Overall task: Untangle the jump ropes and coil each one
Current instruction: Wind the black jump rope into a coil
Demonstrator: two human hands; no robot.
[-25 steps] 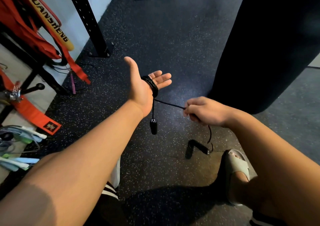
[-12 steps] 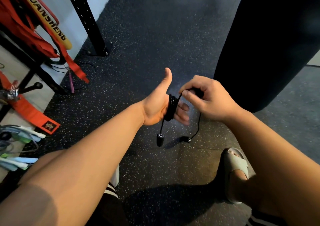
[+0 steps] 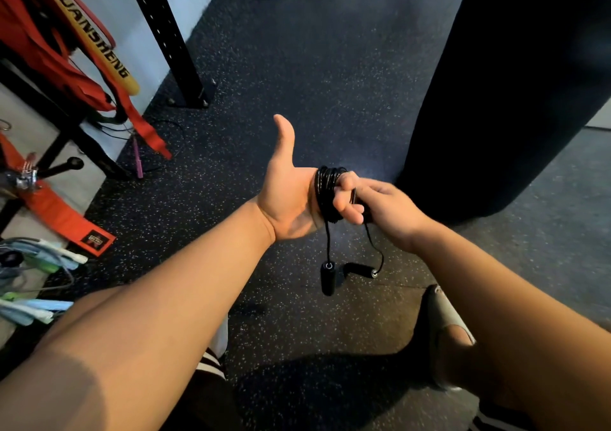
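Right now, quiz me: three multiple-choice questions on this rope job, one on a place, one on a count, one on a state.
1. Where is the rope coiled?
A) on the floor
B) round the left grip
C) on a rack

2. How many black handles hang below the coil?
A) one
B) three
C) two

3. What is the right grip doing?
A) holding the rope at the coil
B) lying flat on the floor
C) hanging idle

Answers:
1 B, the loops wrap that grip just past the palm.
2 C, one hangs straight down and the other lies sideways beside it.
3 A, its fingers curl onto the coil.
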